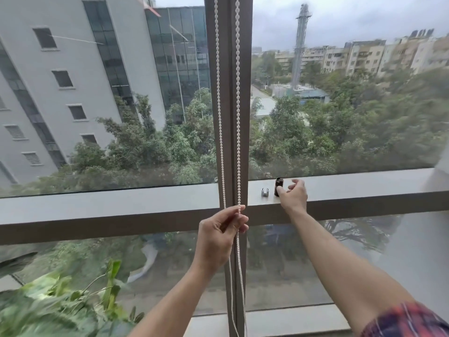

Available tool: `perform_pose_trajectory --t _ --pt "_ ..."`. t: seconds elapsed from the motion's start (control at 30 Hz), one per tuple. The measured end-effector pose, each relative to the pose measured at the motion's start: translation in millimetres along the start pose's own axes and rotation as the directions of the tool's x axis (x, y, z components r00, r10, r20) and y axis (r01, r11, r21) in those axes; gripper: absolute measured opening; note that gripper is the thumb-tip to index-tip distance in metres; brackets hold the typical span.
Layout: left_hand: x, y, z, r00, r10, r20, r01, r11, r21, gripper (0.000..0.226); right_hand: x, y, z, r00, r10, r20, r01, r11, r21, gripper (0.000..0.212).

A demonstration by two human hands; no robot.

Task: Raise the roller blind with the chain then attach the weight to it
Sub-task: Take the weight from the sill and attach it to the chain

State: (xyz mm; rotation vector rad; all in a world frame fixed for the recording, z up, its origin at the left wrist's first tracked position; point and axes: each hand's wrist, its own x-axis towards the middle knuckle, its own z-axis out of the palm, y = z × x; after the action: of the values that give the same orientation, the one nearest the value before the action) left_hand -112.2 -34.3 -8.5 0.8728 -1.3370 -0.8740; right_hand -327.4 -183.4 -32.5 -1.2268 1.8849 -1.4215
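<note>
A white bead chain (238, 117) hangs in two strands in front of the window's brown upright post (229, 69). My left hand (218, 237) is closed around both strands just below the horizontal rail. On the rail stands a dark brown cylindrical weight (277, 184), upright, with a small silver piece (265, 192) just left of it. My right hand (293, 195) is at the brown weight with fingers spread; the thumb touches its lower side but the hand has no grip on it. The blind itself is out of view above.
The grey horizontal window rail (121, 205) runs across the view like a ledge. Glass panes lie above and below it. A green leafy plant (60, 305) stands at the lower left. A lower sill (291, 319) shows at the bottom.
</note>
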Motion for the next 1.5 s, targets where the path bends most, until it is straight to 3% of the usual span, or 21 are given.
perform_pose_trajectory --t 0.13,0.27,0.43,0.6,0.73,1.03,1.27,1.5 --pt "-12 -4 -2 1.0 -0.013 -0.003 0.013 1.0 0.019 0.04 11 -1 7 0.991 0.013 0.133 0.001 0.995 -0.103 0.059" --pt "-18 -8 -2 0.999 -0.033 -0.028 0.033 0.999 0.008 0.036 12 3 10 0.993 -0.027 0.116 0.046 0.986 -0.158 0.037" --pt "-28 -9 3 0.999 0.022 -0.045 -0.021 0.999 0.026 0.037 17 8 6 0.994 -0.04 0.101 0.058 0.982 -0.182 0.029" --pt "-35 -6 7 0.996 0.059 -0.068 -0.056 0.997 0.046 0.028 -2 10 -2 0.993 -0.066 0.102 0.07 0.997 -0.034 0.022" --pt "-38 -7 8 0.997 0.053 -0.049 -0.051 0.998 0.028 0.021 -46 8 -5 0.971 -0.188 0.147 0.175 0.98 0.094 0.018" --pt "-37 0 13 0.997 0.047 0.062 -0.057 0.982 0.181 0.012 -142 15 -5 0.815 -0.331 0.476 0.28 0.943 0.178 0.028" --pt "-28 10 -2 0.995 0.07 0.077 -0.094 0.92 0.379 0.04 -176 11 -11 0.728 -0.379 0.572 0.254 0.923 0.288 0.04" --pt "-29 13 -8 0.985 0.033 0.169 -0.077 0.963 0.26 0.041 -182 12 -21 0.746 -0.425 0.513 0.26 0.895 0.363 0.037"
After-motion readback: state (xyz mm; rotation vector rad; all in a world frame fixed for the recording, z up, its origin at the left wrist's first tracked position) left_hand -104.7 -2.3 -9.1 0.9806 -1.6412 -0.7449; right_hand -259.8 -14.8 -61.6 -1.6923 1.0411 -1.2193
